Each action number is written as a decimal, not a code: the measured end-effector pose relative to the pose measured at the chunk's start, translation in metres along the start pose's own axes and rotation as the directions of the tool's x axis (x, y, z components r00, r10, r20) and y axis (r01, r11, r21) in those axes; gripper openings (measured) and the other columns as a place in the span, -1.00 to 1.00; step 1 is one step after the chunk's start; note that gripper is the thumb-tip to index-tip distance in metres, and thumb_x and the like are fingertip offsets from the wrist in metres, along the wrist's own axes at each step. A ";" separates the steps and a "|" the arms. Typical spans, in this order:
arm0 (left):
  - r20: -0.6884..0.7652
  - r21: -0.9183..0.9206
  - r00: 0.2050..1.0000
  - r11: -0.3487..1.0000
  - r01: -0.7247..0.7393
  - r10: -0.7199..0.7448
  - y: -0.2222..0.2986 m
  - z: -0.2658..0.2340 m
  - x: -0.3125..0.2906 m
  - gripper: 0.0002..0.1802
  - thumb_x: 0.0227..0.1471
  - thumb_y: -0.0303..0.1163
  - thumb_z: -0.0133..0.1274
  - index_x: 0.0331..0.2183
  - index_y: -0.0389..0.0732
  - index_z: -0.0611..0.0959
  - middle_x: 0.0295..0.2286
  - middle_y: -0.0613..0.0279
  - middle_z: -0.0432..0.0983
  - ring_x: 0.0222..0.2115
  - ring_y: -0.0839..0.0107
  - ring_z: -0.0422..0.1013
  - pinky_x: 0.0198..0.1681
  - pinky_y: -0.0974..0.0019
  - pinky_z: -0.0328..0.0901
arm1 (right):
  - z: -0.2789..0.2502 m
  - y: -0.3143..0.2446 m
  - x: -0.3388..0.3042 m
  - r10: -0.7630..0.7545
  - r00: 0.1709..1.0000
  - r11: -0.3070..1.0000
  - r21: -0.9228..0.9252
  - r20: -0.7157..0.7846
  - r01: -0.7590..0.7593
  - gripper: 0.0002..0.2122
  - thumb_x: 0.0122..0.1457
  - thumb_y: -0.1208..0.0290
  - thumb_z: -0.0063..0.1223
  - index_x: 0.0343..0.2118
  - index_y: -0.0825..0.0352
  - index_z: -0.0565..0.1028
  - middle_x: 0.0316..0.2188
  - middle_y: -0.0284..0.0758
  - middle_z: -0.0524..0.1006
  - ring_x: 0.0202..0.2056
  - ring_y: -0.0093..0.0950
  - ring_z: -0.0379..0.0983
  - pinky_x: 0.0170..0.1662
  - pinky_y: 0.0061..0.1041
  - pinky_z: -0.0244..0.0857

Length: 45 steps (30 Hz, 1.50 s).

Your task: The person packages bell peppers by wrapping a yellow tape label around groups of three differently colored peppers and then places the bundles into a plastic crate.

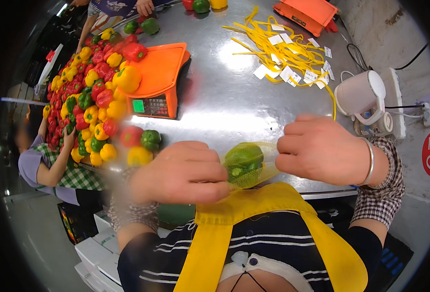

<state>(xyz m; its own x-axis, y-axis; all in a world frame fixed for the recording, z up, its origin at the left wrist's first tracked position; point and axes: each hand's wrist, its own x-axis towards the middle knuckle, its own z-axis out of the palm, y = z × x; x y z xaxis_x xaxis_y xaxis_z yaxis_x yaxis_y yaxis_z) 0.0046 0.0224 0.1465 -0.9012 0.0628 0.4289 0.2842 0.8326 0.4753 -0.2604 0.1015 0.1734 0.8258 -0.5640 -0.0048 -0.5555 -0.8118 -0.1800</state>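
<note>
A yellow mesh bag [268, 163] with green bell pepper [244, 156] inside is stretched between my hands, close to the table's near edge. My left hand [183, 173] is closed in a fist on the bag's left end. At the other end, my right hand [324, 151] has its fingers curled on the gathered netting. Both fists hide the ends of the bag. Beyond my left hand lie a loose green bell pepper [150, 139] and a yellow one [139, 156], partly blurred.
An orange scale [159, 70] stands left of centre, beside a large heap of mixed bell peppers [86, 97]. Tagged yellow mesh bags [283, 51] lie at the far right, near a white device [361, 92] with cables. Another orange scale [307, 14] is behind. Co-workers [61, 168] reach in from the left and far side.
</note>
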 end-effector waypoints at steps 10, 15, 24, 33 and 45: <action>-0.381 -0.265 0.848 0.923 0.280 -0.367 -0.006 0.037 -0.059 0.05 -0.44 -0.02 0.43 0.08 -0.22 0.31 -0.04 0.05 0.33 -0.05 0.18 0.30 0.02 0.12 0.18 | 0.001 -0.046 0.016 -0.049 0.943 0.993 -0.114 -0.330 0.012 -0.87 -0.20 0.46 0.09 -0.49 0.21 0.48 -0.52 -0.47 0.40 -0.47 -0.46 0.30 -0.32 -0.47 0.17; -0.309 -0.404 0.735 0.783 0.473 -0.604 -0.015 0.105 -0.033 -0.27 -0.19 -0.23 0.31 0.01 -0.23 0.38 -0.10 0.04 0.40 -0.08 0.15 0.35 -0.01 0.19 0.23 | 0.017 -0.045 0.051 -0.055 0.846 0.993 -0.116 -0.531 -0.009 -0.85 -0.20 0.48 0.13 -0.47 0.20 0.50 -0.48 -0.47 0.44 -0.44 -0.44 0.34 -0.31 -0.46 0.18; -0.536 -0.083 0.765 0.924 0.373 -0.357 -0.032 0.086 -0.027 -0.91 0.01 -0.48 -0.01 -0.40 -0.29 0.54 -0.32 0.12 0.45 -0.23 0.13 0.36 -0.11 0.22 0.26 | 0.103 -0.008 0.056 0.497 0.753 0.765 0.627 -0.431 -0.145 -0.41 -0.28 0.25 0.43 -0.12 0.32 0.46 -0.24 -0.25 0.53 -0.14 -0.36 0.44 -0.04 -0.41 0.27; -0.401 -0.141 0.797 0.890 0.433 -0.452 -0.090 0.109 -0.037 -0.17 -0.28 -0.14 0.28 0.04 -0.25 0.36 0.00 -0.01 0.27 0.04 0.01 0.18 0.14 0.11 0.08 | 0.161 0.013 0.023 0.861 0.455 0.225 0.973 -0.227 0.058 -0.70 0.04 0.38 0.19 -0.14 0.32 0.50 -0.26 -0.37 0.53 -0.23 -0.54 0.46 -0.18 -0.56 0.37; 0.296 0.330 0.519 0.595 0.733 -0.802 -0.087 0.166 -0.025 0.04 -0.43 0.06 0.27 0.12 -0.05 0.26 -0.23 0.00 0.46 -0.24 0.08 0.45 -0.22 0.11 0.35 | 0.338 0.022 -0.045 0.965 -0.187 0.201 0.975 -0.182 0.092 -0.77 0.18 0.36 0.04 -0.16 0.36 0.53 -0.25 -0.34 0.53 -0.23 -0.51 0.45 -0.13 -0.57 0.30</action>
<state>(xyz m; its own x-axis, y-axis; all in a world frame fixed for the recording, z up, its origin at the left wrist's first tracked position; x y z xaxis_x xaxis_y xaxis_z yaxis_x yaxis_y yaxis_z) -0.0516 0.0400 -0.0332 -0.7922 -0.4727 -0.3859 -0.5989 0.7233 0.3437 -0.2770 0.1598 -0.1627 -0.7084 -0.7057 0.0057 0.0591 -0.0674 -0.9960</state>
